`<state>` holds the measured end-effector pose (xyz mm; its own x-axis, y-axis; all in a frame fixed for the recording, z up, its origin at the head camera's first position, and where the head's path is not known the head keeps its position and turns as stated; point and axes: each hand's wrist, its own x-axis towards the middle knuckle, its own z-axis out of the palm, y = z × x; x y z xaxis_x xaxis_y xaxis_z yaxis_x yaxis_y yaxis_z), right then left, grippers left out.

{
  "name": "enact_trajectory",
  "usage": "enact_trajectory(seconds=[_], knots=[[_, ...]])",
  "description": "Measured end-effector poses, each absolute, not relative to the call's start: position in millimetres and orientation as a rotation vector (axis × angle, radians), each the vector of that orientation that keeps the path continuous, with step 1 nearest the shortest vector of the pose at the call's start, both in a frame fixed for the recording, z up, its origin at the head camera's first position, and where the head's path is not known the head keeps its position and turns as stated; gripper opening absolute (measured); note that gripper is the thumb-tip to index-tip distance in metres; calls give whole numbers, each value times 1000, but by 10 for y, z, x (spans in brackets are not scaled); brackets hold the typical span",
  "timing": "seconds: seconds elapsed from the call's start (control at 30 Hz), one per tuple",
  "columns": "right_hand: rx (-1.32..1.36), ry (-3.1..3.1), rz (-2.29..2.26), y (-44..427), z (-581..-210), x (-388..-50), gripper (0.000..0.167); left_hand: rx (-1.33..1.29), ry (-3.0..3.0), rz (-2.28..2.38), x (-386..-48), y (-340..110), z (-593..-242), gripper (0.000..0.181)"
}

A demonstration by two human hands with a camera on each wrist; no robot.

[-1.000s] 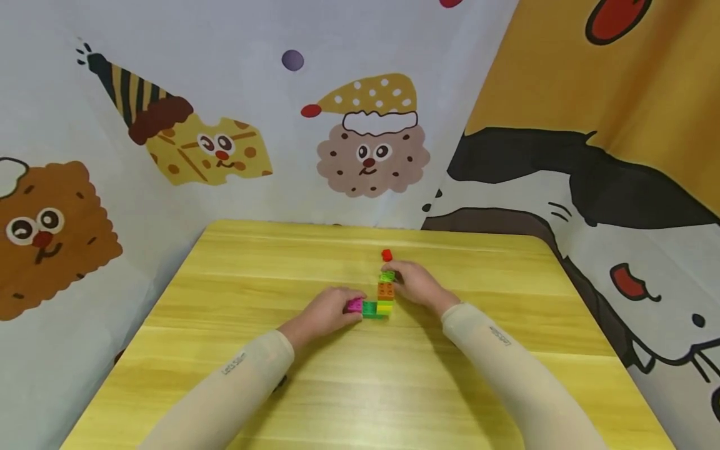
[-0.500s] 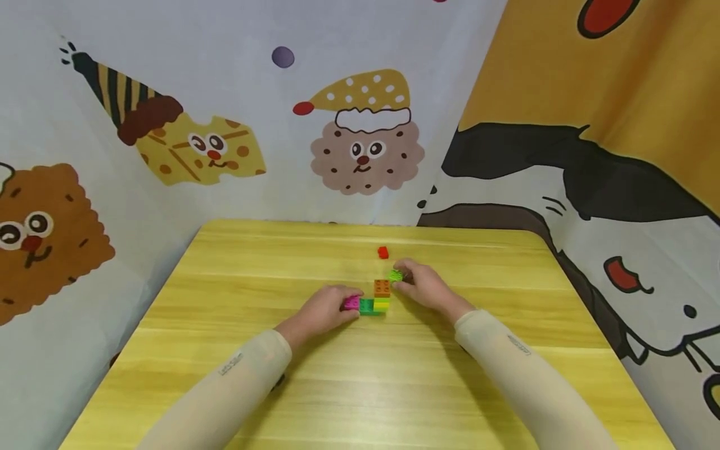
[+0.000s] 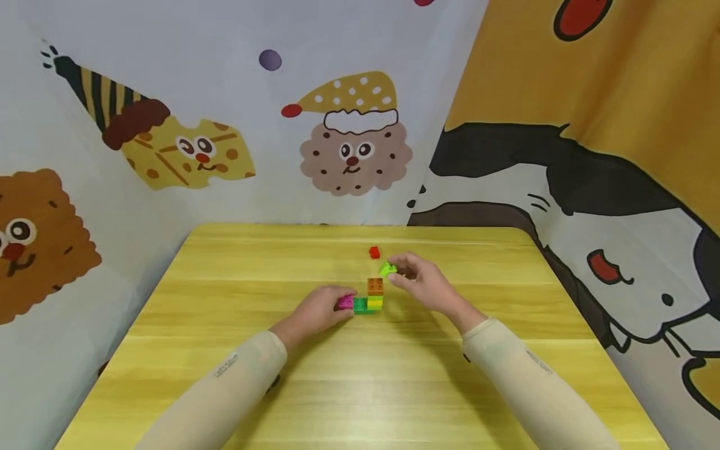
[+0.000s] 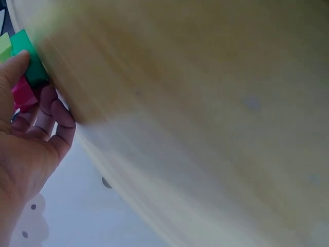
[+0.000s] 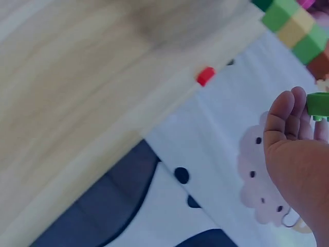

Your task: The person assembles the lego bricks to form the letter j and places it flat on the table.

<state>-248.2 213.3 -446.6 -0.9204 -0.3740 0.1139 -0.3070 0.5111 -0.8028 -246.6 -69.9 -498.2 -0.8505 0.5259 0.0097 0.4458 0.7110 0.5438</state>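
The left hand (image 3: 319, 312) grips the pink brick (image 3: 345, 302) at the left end of a small build. Beside the pink brick is a green part (image 3: 360, 304), and at the right end an orange brick (image 3: 375, 286) tops yellow and light-green layers (image 3: 374, 302). Just up and right of the orange brick, the right hand (image 3: 429, 285) pinches a lime-green brick (image 3: 388, 269), tilted and apart from the build. In the right wrist view that lime brick (image 5: 318, 104) shows studs pointing down. The left wrist view shows the left thumb against the green part (image 4: 31, 64).
A small red brick (image 3: 374, 252) lies on the wooden table (image 3: 270, 256), behind the build. Beyond the table's back edge hangs a cloth (image 3: 225, 75) printed with cartoon figures.
The right hand has lifted the lime brick away from above the orange brick, moved it rightward and tilted it. The left hand keeps its grip on the pink brick. The head view has shifted slightly.
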Motion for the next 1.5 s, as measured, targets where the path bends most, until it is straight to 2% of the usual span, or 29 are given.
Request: enact_trajectory(seconds=[0.3,1.5], knots=[[-832,2759,-1164,2040,-4411,-2341,35,795,2775,828,-2459,-706,-5014,46],[-1219,2835,-917,1862,-4379,-2405,34,827,2810,795,-2489,-689,-5017,47]])
